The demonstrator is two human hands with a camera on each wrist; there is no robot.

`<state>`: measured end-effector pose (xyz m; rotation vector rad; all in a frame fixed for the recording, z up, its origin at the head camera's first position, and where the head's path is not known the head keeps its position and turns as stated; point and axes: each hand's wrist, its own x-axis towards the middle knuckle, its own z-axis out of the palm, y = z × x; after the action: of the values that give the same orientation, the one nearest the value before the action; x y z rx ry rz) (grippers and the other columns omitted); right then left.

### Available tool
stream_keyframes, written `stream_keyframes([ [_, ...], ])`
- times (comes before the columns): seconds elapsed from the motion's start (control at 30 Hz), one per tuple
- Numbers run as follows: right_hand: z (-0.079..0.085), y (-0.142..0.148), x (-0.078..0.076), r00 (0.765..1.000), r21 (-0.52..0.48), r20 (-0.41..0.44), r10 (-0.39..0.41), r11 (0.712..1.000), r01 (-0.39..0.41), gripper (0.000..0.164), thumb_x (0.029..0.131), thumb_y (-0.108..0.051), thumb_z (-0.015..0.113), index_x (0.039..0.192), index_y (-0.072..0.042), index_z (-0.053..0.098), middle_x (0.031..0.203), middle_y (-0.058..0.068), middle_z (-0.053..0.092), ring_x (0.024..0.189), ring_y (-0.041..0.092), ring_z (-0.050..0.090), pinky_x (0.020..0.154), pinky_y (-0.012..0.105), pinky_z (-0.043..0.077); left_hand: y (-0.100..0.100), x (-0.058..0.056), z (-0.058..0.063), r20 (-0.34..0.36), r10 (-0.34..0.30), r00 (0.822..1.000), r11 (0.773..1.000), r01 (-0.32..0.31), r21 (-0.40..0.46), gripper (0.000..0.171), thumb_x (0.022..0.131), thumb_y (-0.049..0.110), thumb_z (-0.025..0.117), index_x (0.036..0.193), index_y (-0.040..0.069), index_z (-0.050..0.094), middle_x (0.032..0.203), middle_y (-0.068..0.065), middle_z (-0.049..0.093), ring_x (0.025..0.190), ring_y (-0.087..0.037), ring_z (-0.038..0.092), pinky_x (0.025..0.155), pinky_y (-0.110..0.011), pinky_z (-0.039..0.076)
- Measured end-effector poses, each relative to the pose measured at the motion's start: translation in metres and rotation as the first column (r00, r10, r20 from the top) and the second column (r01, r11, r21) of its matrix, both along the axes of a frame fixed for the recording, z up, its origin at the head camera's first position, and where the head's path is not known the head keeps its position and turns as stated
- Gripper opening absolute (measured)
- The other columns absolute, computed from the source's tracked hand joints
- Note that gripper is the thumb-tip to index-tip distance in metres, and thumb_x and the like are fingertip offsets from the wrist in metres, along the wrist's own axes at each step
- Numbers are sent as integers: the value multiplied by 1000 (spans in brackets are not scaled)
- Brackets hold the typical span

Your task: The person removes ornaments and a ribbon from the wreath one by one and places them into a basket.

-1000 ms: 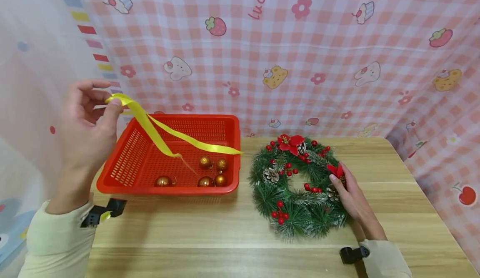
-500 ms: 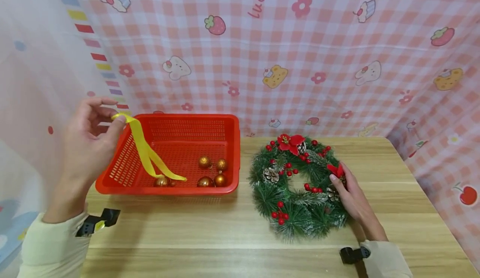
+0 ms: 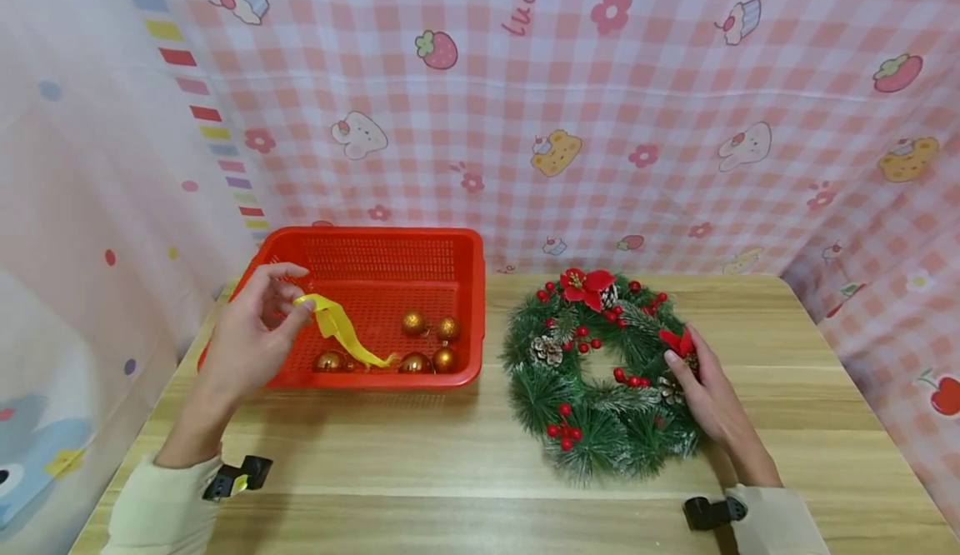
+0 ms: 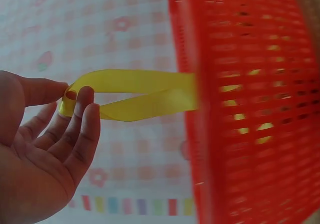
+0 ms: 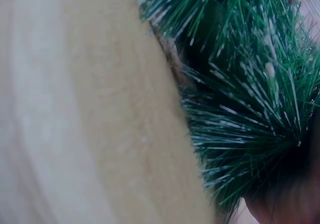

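Note:
My left hand (image 3: 251,342) pinches a yellow ribbon (image 3: 337,324) between thumb and fingertips. Its free ends dangle into the red plastic basket (image 3: 477,305). In the left wrist view the pinched ribbon (image 4: 120,80) makes a small loop at the fingertips and its two tails pass behind the basket wall (image 4: 200,139). On the table's right, my right hand (image 3: 708,401) grips the edge of a green Christmas wreath (image 3: 543,388), thumb on top beside a red flower; the other fingers are partly hidden. Pine needles of the wreath (image 5: 235,119) fill much of the right wrist view.
Several gold bauble ornaments (image 3: 413,323) lie in the basket. The wreath carries pinecones (image 3: 546,350), red berries (image 3: 563,430) and a poinsettia (image 3: 587,287). A pink checked curtain (image 3: 480,105) hangs behind the wooden table (image 3: 450,472).
My left hand has come down and to the right with the ribbon, whose tails have sunk into the basket. The right hand and wreath have stayed put.

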<state>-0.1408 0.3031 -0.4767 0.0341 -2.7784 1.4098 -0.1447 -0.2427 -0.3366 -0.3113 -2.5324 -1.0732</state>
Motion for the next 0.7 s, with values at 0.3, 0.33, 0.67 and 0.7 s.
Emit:
stream_keyframes([
  [0.3, -1, -2, 2, 1000, -19, -7, -7, 1000, 7, 73, 106, -42, 40, 160, -12, 3, 162, 29, 6, 146, 53, 9, 110, 72, 14, -2, -2, -35, 114, -23, 993, 998, 30, -60, 38, 90, 0, 68, 123, 10, 54, 90, -7, 61, 69, -15, 57, 53, -25, 49],
  [0.33, -1, -2, 2, 1000, -21, -9, -9, 1000, 9, 73, 105, -41, 40, 160, -11, 3, 162, 29, 6, 146, 53, 8, 110, 71, 13, -2, -2, -37, 120, -26, 992, 997, 35, -71, 39, 89, 0, 69, 124, 9, 54, 90, -7, 62, 67, -15, 57, 52, -25, 48],
  [0.67, 4, -1, 2, 1000, -25, 3, -14, 1000, 14, 75, 105, -42, 42, 159, -7, 4, 160, 33, 8, 145, 54, 11, 110, 71, 15, -4, 2, -41, 89, 10, 996, 978, 9, -210, 45, 86, 2, 72, 128, 3, 56, 104, -17, 66, 63, -16, 55, 52, -27, 45],
  [0.7, 6, 0, 2, 1000, -10, -8, -13, 1000, 13, 74, 105, -41, 42, 159, -6, 6, 159, 33, 8, 144, 54, 11, 109, 72, 15, -4, 2, -41, 68, 22, 997, 972, -5, -236, 44, 87, 4, 72, 128, 2, 57, 105, -18, 66, 64, -18, 56, 53, -29, 45],
])
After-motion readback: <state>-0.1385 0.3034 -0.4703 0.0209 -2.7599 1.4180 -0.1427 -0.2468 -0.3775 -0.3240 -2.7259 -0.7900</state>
